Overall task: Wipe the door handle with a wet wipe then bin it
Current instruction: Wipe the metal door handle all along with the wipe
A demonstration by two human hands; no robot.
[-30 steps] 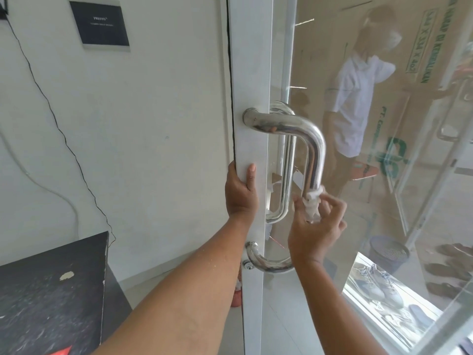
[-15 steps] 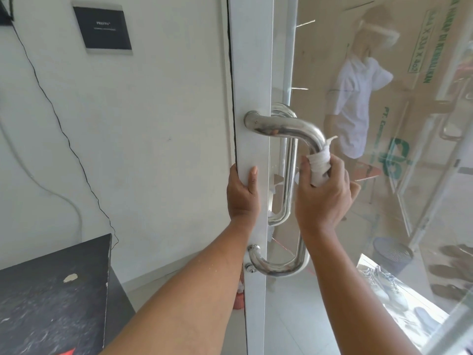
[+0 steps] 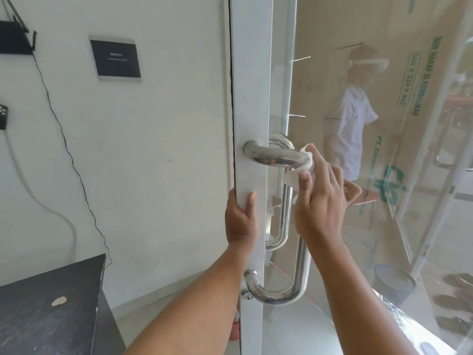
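The wet wipe (image 3: 305,162) is up at the top corner of the door handle (image 3: 273,156), right where the steel bar bends from level to vertical. It's bunched and wrapped against the metal, with a loose flap hanging just below the bar. The right hand (image 3: 320,208) has it clamped there, the forefinger curled over the top of the bend and the thumb pinching the wipe from underneath. The other fingers are folded behind the bar.

Over on the other side, the left hand (image 3: 240,221) grips the edge of the white door frame (image 3: 252,85) between the handle's two mounts. The thumb lies flat on the front face and the fingers wrap round the edge, out of sight.

The handle's long upright runs down below the right wrist and curves back into the frame, with a small keyhole (image 3: 247,296) just beside the lower mount. A second steel pull (image 3: 284,213) shows through the glass panel (image 3: 399,155). That glass carries a faint reflection of a person in a white shirt.

Low through the glass stands a dark mesh basket (image 3: 393,283) on the floor. To the left is a pale wall (image 3: 158,155) with a dark plaque (image 3: 115,58) and a thin black cable (image 3: 64,139) trailing down. A dark speckled surface (image 3: 46,308) sits in the bottom corner.
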